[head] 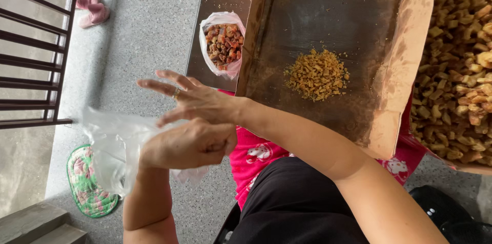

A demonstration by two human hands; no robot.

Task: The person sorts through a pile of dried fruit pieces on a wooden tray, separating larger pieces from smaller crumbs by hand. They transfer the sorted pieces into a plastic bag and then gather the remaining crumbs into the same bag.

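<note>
Left hand (187, 144) is curled shut, gripping a thin, crinkled clear plastic bag (110, 149) that hangs over the speckled grey floor (148, 28); right hand (192, 99) lies just above it, fingers spread and slack, holding nothing. Ahead, a stained cardboard tray (400, 64) with raised flaps holds a small heap of golden crumbs (316, 75); a filled white bag of reddish-brown pieces (224, 44) stands beside its left edge. A large mass of pale fried pieces (458, 69) lies right. Floor left of the hands offers open room.
</note>
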